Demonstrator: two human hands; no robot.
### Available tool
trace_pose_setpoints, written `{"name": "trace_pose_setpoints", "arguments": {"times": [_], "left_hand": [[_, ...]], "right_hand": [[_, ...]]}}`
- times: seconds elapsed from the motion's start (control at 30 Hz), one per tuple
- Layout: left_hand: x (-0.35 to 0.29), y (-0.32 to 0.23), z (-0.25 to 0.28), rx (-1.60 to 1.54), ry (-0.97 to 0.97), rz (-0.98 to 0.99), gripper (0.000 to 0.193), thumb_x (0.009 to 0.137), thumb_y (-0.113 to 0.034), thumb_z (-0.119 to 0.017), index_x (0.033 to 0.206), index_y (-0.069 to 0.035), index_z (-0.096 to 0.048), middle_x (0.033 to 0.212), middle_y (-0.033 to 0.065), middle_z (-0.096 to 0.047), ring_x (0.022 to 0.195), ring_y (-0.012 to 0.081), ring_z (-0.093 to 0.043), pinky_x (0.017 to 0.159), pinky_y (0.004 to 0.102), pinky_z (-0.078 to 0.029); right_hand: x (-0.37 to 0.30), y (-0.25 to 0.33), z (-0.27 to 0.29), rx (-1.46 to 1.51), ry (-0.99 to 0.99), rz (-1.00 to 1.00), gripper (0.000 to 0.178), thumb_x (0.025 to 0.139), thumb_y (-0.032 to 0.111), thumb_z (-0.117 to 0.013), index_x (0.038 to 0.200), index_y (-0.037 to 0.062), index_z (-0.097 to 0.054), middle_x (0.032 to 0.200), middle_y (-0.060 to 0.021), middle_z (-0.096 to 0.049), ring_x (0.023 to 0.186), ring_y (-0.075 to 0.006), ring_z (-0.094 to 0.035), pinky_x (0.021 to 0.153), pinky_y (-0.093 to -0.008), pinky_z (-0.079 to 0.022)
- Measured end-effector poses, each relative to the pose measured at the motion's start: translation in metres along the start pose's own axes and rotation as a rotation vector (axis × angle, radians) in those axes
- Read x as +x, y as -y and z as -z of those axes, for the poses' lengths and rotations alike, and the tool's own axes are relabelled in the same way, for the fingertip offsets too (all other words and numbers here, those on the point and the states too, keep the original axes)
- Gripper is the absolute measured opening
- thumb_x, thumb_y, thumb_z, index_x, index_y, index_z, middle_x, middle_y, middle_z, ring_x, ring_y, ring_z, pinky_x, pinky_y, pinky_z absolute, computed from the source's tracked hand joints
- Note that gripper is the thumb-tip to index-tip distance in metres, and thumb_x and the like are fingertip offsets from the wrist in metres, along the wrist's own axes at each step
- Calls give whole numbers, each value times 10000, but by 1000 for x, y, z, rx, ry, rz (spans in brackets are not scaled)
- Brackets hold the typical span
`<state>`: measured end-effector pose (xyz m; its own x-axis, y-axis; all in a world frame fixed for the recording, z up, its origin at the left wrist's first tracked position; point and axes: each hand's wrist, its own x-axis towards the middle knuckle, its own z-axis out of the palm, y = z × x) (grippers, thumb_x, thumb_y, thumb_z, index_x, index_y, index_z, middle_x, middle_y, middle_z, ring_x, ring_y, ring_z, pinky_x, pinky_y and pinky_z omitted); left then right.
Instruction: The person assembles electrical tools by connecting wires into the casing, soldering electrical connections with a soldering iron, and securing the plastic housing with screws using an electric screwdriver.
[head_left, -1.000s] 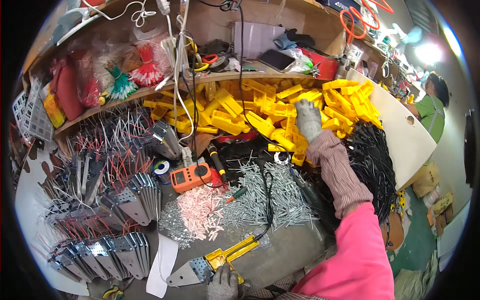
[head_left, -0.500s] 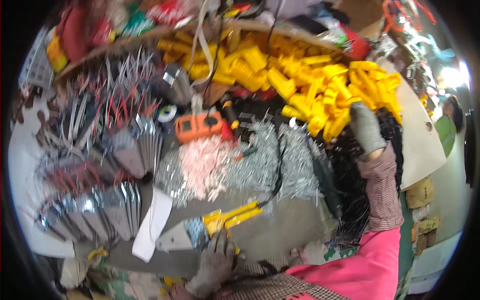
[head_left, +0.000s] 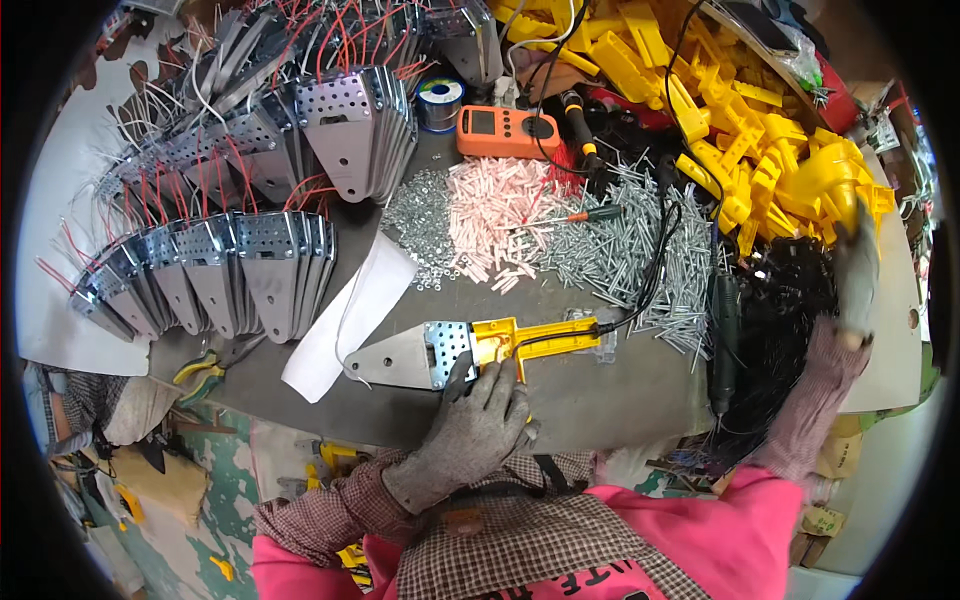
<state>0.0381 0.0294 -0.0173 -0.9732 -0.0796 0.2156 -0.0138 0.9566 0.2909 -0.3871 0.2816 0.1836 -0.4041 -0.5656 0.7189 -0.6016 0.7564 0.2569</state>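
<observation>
My left hand (head_left: 462,430), in a grey glove, holds a yellow plastic handle shell (head_left: 545,343) on the near middle of the table. Its thumb lies by the perforated metal end of a grey pointed plate (head_left: 405,358), joined to the shell. A black cable (head_left: 640,308) runs into the shell, whose inside faces up. My right hand (head_left: 858,275), also gloved, reaches far right to the heap of yellow shells (head_left: 740,140). Its fingers are smeared by motion beside a yellow shell (head_left: 828,178); whether it grips that shell is unclear.
Stacked grey plates with red wires (head_left: 290,270) fill the left. Around the middle lie an orange meter (head_left: 508,132), a solder spool (head_left: 440,105), pink sleeves (head_left: 490,215), screws (head_left: 680,250) and a screwdriver (head_left: 598,214). A white strip (head_left: 350,315) and pliers (head_left: 205,372) lie nearer.
My view has shifted and become sharper. The right hand has stayed at the yellow heap, with its fingers moved along it. My left hand remains on the shell with the plate.
</observation>
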Motion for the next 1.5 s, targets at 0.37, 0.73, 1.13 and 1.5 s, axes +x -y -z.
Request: {"name": "trace_pose_setpoints", "arguments": {"times": [0.37, 0.73, 1.13, 1.5], "left_hand": [[-7, 0, -5, 44, -10, -24, 530, 882, -426, -617, 1137, 39, -603, 1313, 257, -532, 1247, 351, -474, 1124, 622, -204], [-28, 31, 15, -65, 128, -324, 535, 873, -437, -610, 1230, -39, -599, 1318, 167, -544, 1217, 373, -497, 1136, 618, -236], [3, 41, 25, -195, -123, -32, 862, 615, -393, -879, 1361, -132, -533, 1430, 186, -455, 1349, 458, -383, 1120, 632, -258], [73, -4, 90, -245, -462, -200, 540, 820, -268, -704, 1305, -85, -551, 1402, 199, -470, 1370, 434, -356, 1107, 556, -301]], "right_hand": [[-140, 278, 10, 1678, 432, -703, 236, 958, 45, -576, 1191, 4, -568, 1007, -75, -641, 935, -161, -626, 866, -287, -493], [-134, 305, 12, 1211, 877, 261, 521, 873, 130, -612, 1359, 56, -439, 1352, -234, -445, 1312, -401, -395, 1095, -575, -280], [-131, 309, 4, 1136, 718, 283, 360, 957, 239, -525, 1237, 14, -556, 1060, -247, -625, 985, -404, -612, 885, -475, -484], [-136, 285, -10, 1006, 687, 166, 260, 927, 309, -580, 1000, 77, -673, 795, -166, -672, 714, -342, -678, 646, -423, -550]]}}
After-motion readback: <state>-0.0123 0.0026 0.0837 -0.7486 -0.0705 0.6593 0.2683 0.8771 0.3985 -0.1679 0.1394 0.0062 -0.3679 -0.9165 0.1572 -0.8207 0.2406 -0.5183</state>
